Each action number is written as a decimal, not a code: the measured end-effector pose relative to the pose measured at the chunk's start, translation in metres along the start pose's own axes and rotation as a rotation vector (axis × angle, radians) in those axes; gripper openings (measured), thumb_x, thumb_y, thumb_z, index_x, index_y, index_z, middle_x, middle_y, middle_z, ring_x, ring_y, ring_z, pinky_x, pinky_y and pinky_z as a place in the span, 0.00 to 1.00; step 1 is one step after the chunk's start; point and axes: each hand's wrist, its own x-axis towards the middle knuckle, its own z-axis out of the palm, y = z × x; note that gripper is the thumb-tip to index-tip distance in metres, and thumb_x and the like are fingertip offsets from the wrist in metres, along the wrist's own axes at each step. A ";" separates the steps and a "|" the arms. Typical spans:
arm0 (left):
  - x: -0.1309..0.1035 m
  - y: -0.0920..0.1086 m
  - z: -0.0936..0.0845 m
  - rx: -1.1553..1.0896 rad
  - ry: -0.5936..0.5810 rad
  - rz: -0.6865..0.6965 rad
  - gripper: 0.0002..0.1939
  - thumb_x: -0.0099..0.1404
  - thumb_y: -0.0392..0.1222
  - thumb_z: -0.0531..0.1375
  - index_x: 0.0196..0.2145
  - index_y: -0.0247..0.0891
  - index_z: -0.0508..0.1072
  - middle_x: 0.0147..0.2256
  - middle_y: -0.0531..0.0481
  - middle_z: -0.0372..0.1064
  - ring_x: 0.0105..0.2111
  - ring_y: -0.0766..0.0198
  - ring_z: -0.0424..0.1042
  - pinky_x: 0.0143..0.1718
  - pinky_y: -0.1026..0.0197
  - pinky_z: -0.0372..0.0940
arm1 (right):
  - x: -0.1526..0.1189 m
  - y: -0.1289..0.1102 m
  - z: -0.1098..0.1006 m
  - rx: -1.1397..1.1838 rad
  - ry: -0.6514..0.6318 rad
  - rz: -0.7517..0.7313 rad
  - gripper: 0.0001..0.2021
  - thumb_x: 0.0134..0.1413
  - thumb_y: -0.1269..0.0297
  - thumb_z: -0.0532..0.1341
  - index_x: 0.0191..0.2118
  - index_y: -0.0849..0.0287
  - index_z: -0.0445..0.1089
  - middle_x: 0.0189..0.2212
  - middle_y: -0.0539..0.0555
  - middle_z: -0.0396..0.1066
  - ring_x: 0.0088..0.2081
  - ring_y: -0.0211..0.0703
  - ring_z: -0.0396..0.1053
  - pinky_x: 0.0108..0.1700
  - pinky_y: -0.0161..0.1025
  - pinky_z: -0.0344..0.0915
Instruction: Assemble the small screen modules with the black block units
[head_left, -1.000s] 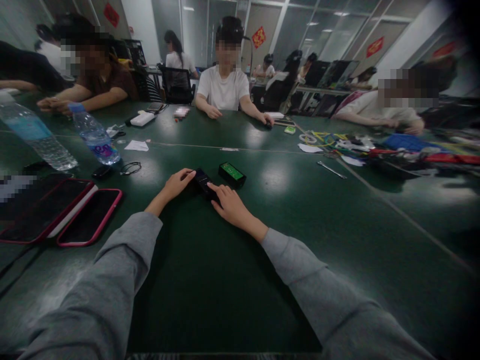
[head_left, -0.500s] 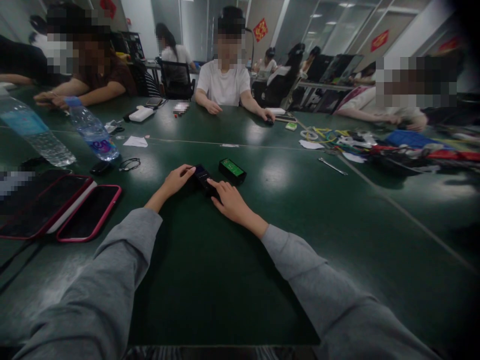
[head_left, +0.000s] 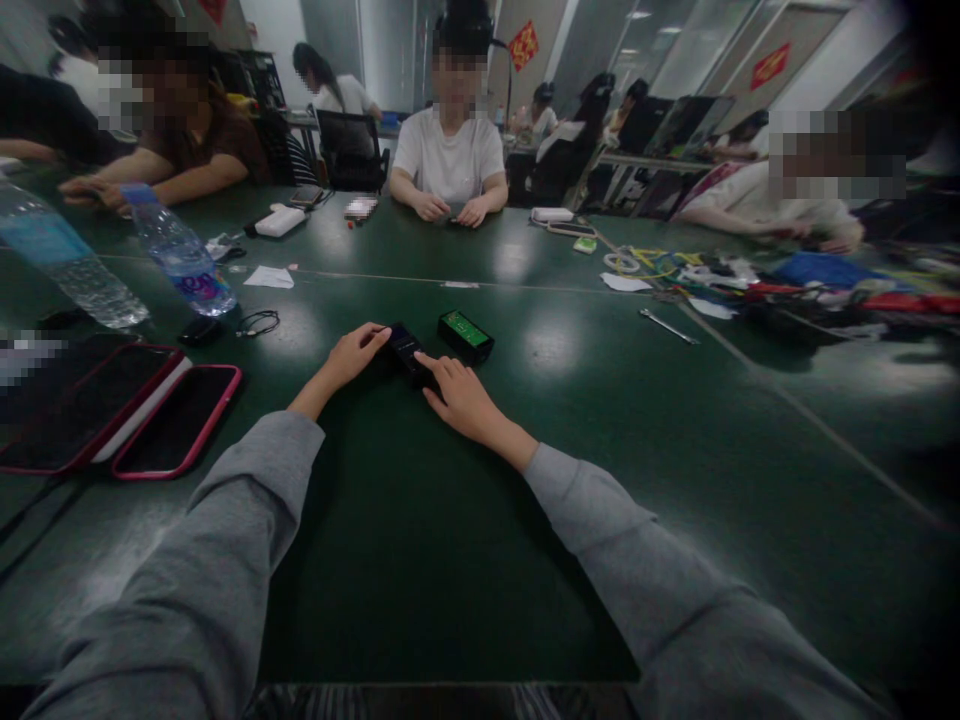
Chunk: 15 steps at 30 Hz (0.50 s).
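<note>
A small black device (head_left: 406,347) with a lit screen lies on the green table (head_left: 450,560), between my two hands. My left hand (head_left: 355,358) grips its upper left end between thumb and fingers. The index finger of my right hand (head_left: 463,398) touches the lower part of the screen, while the other fingers are bent beside its right edge. Just behind my right hand sits a black box (head_left: 466,336) with a green circuit board showing on top. The far side of the device is partly hidden by my fingers.
Two water bottles (head_left: 178,252), a phone in a red case (head_left: 180,421) and a thin coiled cable (head_left: 258,322) stand or lie at left. A wrench (head_left: 669,327) and a pile of cables (head_left: 810,290) lie at right. People sit across the table, one person (head_left: 450,160) directly opposite.
My hands and the device have hardly moved. The person opposite has brought both hands together at the table, the one at the right having left a dark object. The view has shifted slightly.
</note>
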 end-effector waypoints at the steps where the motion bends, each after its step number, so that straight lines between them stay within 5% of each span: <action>1: 0.000 0.000 0.000 -0.002 0.003 -0.001 0.26 0.66 0.62 0.49 0.47 0.41 0.73 0.42 0.46 0.74 0.41 0.58 0.71 0.46 0.53 0.65 | 0.000 0.000 0.000 -0.008 0.000 0.001 0.28 0.64 0.64 0.52 0.67 0.56 0.45 0.51 0.61 0.64 0.48 0.53 0.63 0.46 0.51 0.65; 15: -0.001 0.003 -0.001 -0.005 -0.004 -0.002 0.24 0.67 0.60 0.49 0.47 0.42 0.72 0.42 0.47 0.74 0.42 0.58 0.71 0.47 0.54 0.64 | 0.000 0.000 -0.001 0.010 -0.002 -0.002 0.29 0.64 0.64 0.53 0.68 0.55 0.45 0.51 0.60 0.63 0.48 0.52 0.63 0.47 0.50 0.65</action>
